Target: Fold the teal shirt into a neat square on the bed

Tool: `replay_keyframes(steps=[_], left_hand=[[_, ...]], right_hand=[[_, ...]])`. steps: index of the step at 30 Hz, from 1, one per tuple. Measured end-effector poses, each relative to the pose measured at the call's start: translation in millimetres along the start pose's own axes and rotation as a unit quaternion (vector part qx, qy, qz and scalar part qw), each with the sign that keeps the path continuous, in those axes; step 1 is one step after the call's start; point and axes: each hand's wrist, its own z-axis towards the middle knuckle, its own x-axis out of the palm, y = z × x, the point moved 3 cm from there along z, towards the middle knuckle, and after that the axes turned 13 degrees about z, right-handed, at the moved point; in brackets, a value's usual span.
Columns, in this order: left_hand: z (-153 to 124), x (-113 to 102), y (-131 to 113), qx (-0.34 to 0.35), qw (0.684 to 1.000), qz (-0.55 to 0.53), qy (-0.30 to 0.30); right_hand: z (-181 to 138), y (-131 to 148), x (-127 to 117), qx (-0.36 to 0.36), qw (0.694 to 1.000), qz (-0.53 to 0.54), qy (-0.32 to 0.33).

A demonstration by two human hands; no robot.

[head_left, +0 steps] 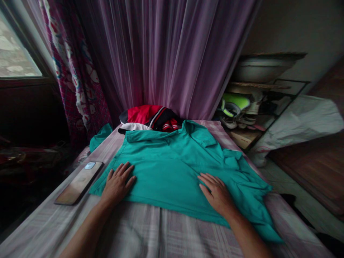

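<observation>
A teal short-sleeved garment (166, 172), apparently a shirt, lies spread over the table with wrinkles along its right side. My left hand (118, 181) rests flat on its lower left part, fingers extended and slightly apart. On the right part, my right hand (215, 191) lies palm down with its fingers stretched toward the middle of the cloth. Neither hand grips the fabric. The garment's far edge and a sleeve-like fold are bunched near the back. Left of my left hand, a phone (77, 184) lies with its camera side up.
Red, black and white clothes (150, 118) are piled at the table's far end. A checked cloth (172, 229) covers the table. Purple curtains (166, 57) hang behind it. To the right stand a shoe rack (268, 122) with a basin (266, 68) on top and a white plastic bag (303, 122).
</observation>
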Motion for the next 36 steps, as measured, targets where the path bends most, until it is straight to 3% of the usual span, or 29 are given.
replay_keyframes(steps=[29,36], left_hand=[[-1.2,2.6,0.9,0.0,1.0,-0.007,0.0],[-1.8,2.7,2.9,-0.002,1.0,-0.009,0.007]], right_hand=[[-0.5,-2.9,0.6,0.013,1.0,0.018,0.007],[12.9,-6.3,-9.6,0.039,0.996,0.069,0.051]])
